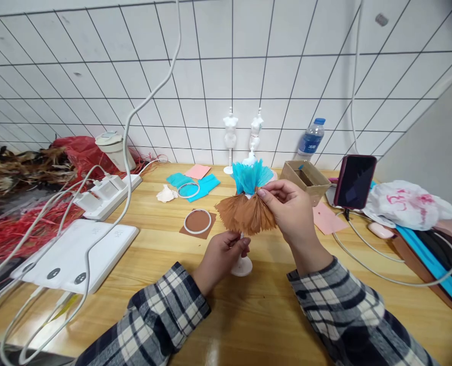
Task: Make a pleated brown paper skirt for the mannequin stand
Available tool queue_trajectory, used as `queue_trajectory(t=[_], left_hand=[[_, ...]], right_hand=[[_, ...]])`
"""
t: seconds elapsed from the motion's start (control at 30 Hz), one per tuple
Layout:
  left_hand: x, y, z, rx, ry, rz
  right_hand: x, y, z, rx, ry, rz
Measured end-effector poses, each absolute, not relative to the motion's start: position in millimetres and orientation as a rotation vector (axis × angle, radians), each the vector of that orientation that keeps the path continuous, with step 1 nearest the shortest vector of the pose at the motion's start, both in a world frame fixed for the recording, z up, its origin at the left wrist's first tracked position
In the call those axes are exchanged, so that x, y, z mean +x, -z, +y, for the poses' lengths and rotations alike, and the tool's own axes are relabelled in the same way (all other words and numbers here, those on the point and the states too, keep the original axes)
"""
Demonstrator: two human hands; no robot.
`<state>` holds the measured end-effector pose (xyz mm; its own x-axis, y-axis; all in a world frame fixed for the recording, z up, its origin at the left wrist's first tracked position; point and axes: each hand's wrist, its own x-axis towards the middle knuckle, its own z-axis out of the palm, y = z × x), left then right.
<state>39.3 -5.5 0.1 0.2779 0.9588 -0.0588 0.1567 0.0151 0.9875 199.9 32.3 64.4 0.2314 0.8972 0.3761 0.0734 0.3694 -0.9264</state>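
Note:
A small white mannequin (251, 157) stands in front of me, dressed in pleated crepe-like material. Its upper part is a fanned turquoise piece (249, 175), and below the waist flares a brown pleated skirt (241, 216). My left hand (222, 254) is closed round the mannequin's thin stand, just under the skirt and above the round white base (242, 267). At the waist on the right side, my right hand (291, 207) pinches the top edge of the brown skirt between thumb and fingers. Most of the mannequin's body is covered by the pleats.
Behind stand two bare mannequins (230, 133). Left of the skirt lie a white ring (197, 210) on a brown square and turquoise pieces (206, 187). A cardboard box (317, 193), a phone (354, 182) and a bottle (311, 137) are right. Cables cross a power strip (107, 195).

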Motion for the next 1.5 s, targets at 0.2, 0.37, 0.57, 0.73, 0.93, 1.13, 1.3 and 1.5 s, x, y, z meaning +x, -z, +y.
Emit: queue_trajectory(t=[0.2,0.37,0.57,0.73,0.93,1.13,1.3,1.5], left_hand=[[38.9,-0.3,-7.0,1.404,-0.906,1.068],[36.8,-1.8,-7.9,1.443,-0.905,1.155],[33.6,-0.1,-9.1,1.597,-0.946,1.194],[36.4,-3.9,-12.3,1.599,-0.929,1.209],[37.0,-7.8,-7.4,1.444,-0.923,1.216],[34.0,-0.6,-4.1,1.515,-0.932,1.275],[34.1,-1.3,-5.5,1.447,-0.924,1.231],[30.8,-3.5,-4.6,1.248,-0.897,0.963]], right_hand=[[195.5,-60.7,31.4,-1.049,-0.786,-1.184],[194.5,-60.8,30.2,-1.038,-0.793,-1.188],[191.9,-60.0,25.0,-1.067,-0.63,-1.283],[192.5,-63.6,20.8,-1.136,-0.292,-1.422],[197.8,-63.2,25.3,-1.127,-0.246,-1.691],[194.7,-62.0,23.1,-1.291,-0.275,-1.673],[196.1,-70.3,18.9,-1.251,-0.144,-1.739],[196.4,-86.0,9.3,-1.093,-0.1,-1.568]])
